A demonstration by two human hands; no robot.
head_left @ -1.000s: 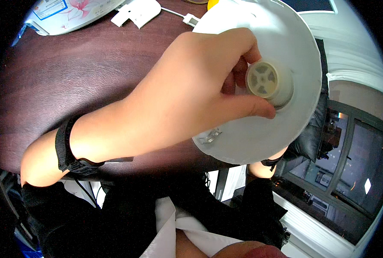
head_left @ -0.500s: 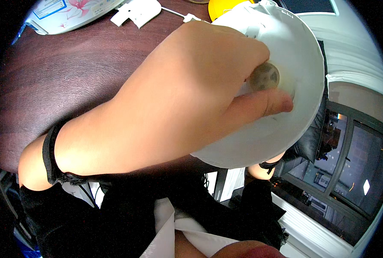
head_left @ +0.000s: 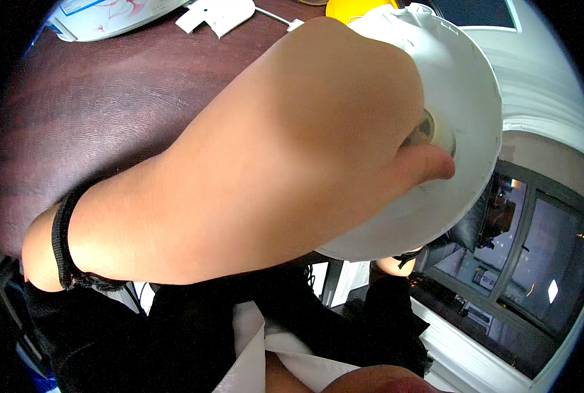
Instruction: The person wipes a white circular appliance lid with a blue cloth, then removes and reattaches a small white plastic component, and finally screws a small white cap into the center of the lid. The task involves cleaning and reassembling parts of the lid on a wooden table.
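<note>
My left hand [head_left: 331, 131] reaches from the left into a white plastic bowl-shaped housing [head_left: 473, 78] whose open side faces me. A round piece [head_left: 426, 128] with a greyish end and a pale rim sits at its centre. Closed about this piece, the hand has its thumb along the lower side, and its other fingers are hidden behind the back of the hand. Of my right arm only the wrist [head_left: 392, 266] with a dark band shows below the housing. The housing hides my right hand, so its fingers cannot be seen.
A dark brown leather-look tabletop [head_left: 108, 111] spreads at the left. At its far side are a white container with a flower print [head_left: 118, 19], a flat white part [head_left: 216, 14] with a thin rod, and a yellow round object [head_left: 357, 10]. A window [head_left: 541, 255] stands at right.
My left hand has turned and moved slightly right, covering more of the round centre piece. The housing has shifted a little right and down in the picture.
</note>
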